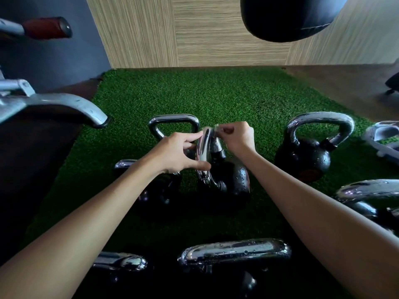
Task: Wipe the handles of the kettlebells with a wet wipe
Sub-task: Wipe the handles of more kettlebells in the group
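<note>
Green turf mat (216, 98) covers most of the floor here, with a wood-look wall (194, 31) behind it and a dark punching bag (287, 16) hanging top right. A grey machine foot (64, 104) sticks in from the left. Bunch of black kettlebells with shiny chrome handles sit all over the turf. The one being worked on is the middle kettlebell (235, 180), tipped so its handle (206, 152) points up between both hands. Another kettlebell (306, 156) stands upright well to its right. Left hand (179, 154) is pinching that handle, thumb low and fingers up top. Right hand (237, 134) is closed around a little scrunched wet wipe (217, 127), pressed right against the top of the handle.
</note>
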Demonstrator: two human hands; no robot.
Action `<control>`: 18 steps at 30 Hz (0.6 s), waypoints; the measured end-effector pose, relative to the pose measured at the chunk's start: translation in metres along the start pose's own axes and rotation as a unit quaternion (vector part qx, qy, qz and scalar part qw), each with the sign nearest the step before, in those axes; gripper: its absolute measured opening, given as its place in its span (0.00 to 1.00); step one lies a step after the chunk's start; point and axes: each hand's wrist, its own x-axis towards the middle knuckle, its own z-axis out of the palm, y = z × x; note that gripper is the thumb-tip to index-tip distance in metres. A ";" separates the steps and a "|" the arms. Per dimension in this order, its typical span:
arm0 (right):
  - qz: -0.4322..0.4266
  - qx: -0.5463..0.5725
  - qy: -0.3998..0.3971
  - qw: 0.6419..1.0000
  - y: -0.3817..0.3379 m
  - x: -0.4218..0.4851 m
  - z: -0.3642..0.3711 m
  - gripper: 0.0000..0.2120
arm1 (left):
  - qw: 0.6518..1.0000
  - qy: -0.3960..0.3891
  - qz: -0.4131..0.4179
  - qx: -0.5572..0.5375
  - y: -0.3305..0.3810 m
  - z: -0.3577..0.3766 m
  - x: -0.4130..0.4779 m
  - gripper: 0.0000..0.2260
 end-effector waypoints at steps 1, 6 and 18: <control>-0.010 0.005 0.008 1.000 -0.005 0.001 -0.002 0.10 | 1.000 0.001 0.001 -0.001 0.000 0.001 -0.001 0.53; 0.026 0.077 -0.025 0.996 -0.002 -0.002 -0.012 0.16 | 1.000 0.000 0.011 -0.018 -0.001 0.003 -0.001 0.52; -0.034 0.088 -0.109 0.990 -0.020 -0.062 -0.036 0.12 | 0.999 0.009 0.024 -0.019 -0.005 0.001 -0.001 0.53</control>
